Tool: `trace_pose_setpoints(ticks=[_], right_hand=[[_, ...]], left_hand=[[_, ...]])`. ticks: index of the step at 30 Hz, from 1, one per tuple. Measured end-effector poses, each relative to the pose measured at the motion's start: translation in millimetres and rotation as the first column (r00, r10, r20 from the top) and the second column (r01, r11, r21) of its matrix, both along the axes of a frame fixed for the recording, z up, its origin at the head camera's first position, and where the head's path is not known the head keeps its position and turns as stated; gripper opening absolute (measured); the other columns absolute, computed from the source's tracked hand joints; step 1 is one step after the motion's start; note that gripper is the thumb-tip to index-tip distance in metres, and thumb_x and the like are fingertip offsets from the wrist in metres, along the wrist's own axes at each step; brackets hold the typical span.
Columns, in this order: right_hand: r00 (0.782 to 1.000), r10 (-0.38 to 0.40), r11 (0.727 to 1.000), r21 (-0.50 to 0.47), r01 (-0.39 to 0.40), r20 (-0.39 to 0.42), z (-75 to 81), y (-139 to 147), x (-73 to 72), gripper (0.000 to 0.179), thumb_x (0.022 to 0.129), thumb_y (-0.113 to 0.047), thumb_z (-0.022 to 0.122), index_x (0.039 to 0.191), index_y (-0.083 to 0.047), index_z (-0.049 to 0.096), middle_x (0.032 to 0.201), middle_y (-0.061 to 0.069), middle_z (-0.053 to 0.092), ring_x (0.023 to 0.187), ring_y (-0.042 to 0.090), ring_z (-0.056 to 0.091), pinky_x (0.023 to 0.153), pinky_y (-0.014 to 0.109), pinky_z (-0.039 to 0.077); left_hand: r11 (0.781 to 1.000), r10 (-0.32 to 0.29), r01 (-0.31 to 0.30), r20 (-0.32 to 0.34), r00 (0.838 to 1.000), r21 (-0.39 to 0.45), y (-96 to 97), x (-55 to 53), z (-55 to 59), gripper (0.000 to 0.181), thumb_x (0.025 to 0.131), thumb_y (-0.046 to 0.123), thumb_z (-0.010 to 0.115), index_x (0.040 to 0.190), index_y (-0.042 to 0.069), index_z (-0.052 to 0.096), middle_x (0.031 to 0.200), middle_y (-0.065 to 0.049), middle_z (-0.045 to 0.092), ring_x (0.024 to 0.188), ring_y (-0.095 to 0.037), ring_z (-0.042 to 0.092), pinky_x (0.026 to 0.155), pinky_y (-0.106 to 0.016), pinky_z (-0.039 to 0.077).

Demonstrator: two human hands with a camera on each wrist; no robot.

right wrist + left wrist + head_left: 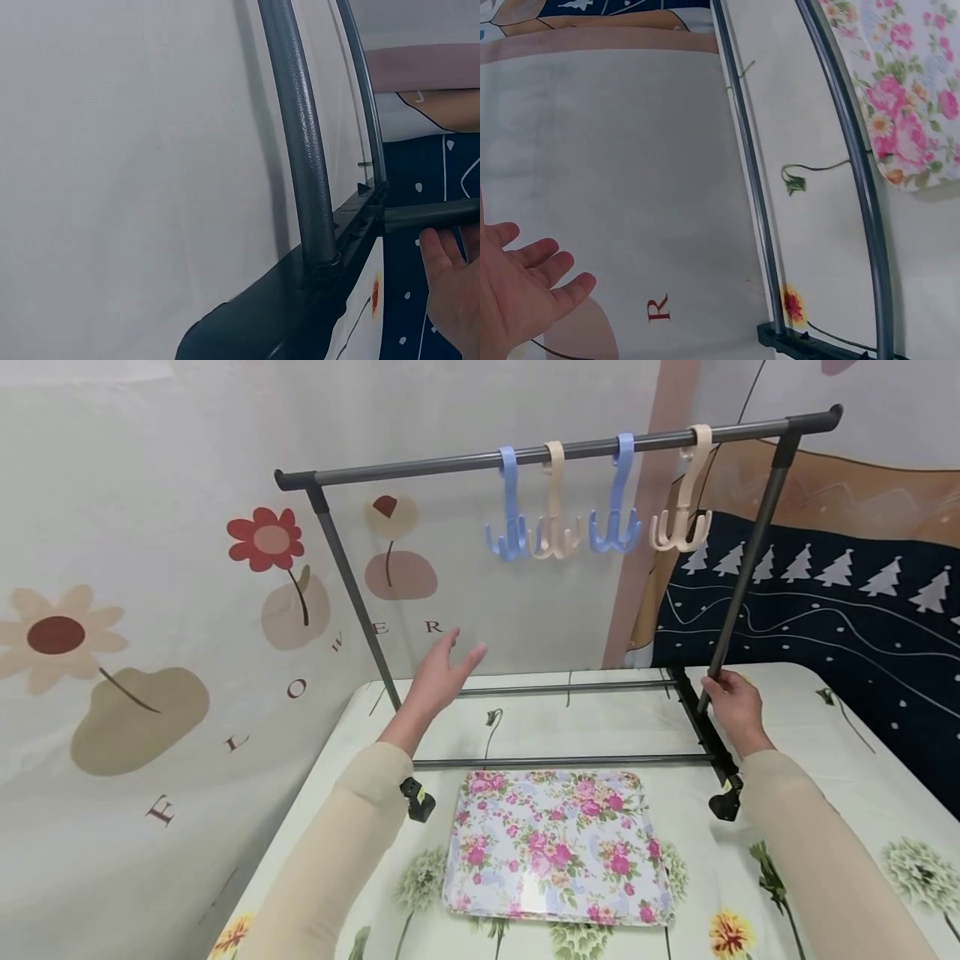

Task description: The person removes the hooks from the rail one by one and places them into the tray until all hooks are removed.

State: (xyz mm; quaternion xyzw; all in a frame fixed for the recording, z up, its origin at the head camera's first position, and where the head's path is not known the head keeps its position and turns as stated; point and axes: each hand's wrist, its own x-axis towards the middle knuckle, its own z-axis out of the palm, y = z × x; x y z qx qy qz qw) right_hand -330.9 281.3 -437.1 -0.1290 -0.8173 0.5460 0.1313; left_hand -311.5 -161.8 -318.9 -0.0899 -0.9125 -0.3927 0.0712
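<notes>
A dark grey metal clothes rack stands on the table, its top bar (435,466) running between two slanting uprights. My right hand (738,710) holds the right upright (750,556) low down, just above the black base piece (693,718). In the right wrist view, its fingers (450,251) meet the pole from below. With thumb and fingers spread, my left hand (438,677) is raised beside the left upright (352,585) and holds nothing. From the top bar hang blue hooks (511,502) and beige hooks (556,502), each with several upturned prongs.
Two thin rods (562,762) join the rack's base pieces near the tabletop. A glossy flower-printed tray (558,852) lies in front of them on the flower-patterned tablecloth (825,760). Printed curtains (187,468) hang behind and to the left, with a dark tree-patterned cloth (817,618) at the right.
</notes>
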Motion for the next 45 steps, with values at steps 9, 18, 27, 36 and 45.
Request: trace_pose_setpoints(ticks=[9,18,27,36,45], right_hand=[[1.000,-0.031,1.000,0.005,0.031,-0.002,-0.7,-0.6,0.4,0.048,0.107,-0.029,0.045,0.141,0.003,0.048,0.139,0.025,0.051,0.131,0.038,0.042,0.108,0.054,0.033],[0.999,-0.040,0.999,0.013,0.040,0.003,-3.0,0.6,1.0,0.050,0.106,-0.032,0.045,0.140,0.004,0.048,0.136,0.024,0.053,0.123,0.035,0.047,0.104,0.051,0.037],[0.998,-0.054,0.998,0.021,0.054,0.018,-5.7,1.3,2.2,0.051,0.106,-0.034,0.044,0.141,0.003,0.047,0.138,0.023,0.053,0.126,0.037,0.047,0.104,0.051,0.037],[0.997,-0.077,0.996,0.037,0.076,0.020,-9.6,1.9,2.7,0.052,0.106,-0.037,0.045,0.139,0.002,0.049,0.138,0.021,0.054,0.125,0.036,0.049,0.103,0.051,0.039],[0.997,-0.082,0.994,0.067,0.081,0.010,-11.4,1.9,5.5,0.050,0.106,-0.037,0.045,0.135,0.003,0.051,0.134,0.022,0.057,0.121,0.036,0.051,0.099,0.050,0.040]], left_hand=[[0.977,-0.008,0.008,-0.003,1.000,0.212,12.8,-4.5,23.0,0.086,0.092,0.072,0.044,0.157,0.019,0.026,0.156,-0.008,0.035,0.143,-0.024,0.032,0.112,-0.047,0.031],[0.959,0.019,-0.005,-0.048,0.999,0.285,24.8,-9.0,49.4,0.085,0.092,0.073,0.045,0.156,0.019,0.030,0.154,-0.007,0.040,0.140,-0.022,0.037,0.111,-0.043,0.033],[0.933,0.067,-0.026,-0.102,0.993,0.359,33.3,-15.8,72.9,0.076,0.095,0.065,0.048,0.153,0.017,0.036,0.148,-0.007,0.046,0.134,-0.020,0.044,0.107,-0.038,0.038],[0.908,0.088,-0.024,-0.135,0.987,0.417,41.0,-24.0,96.0,0.071,0.096,0.062,0.050,0.150,0.017,0.041,0.143,-0.005,0.051,0.129,-0.016,0.048,0.105,-0.033,0.041],[0.891,0.115,-0.023,-0.175,0.978,0.453,52.4,-31.5,126.0,0.064,0.095,0.053,0.059,0.146,0.018,0.046,0.137,-0.003,0.055,0.123,-0.012,0.052,0.100,-0.025,0.043]])
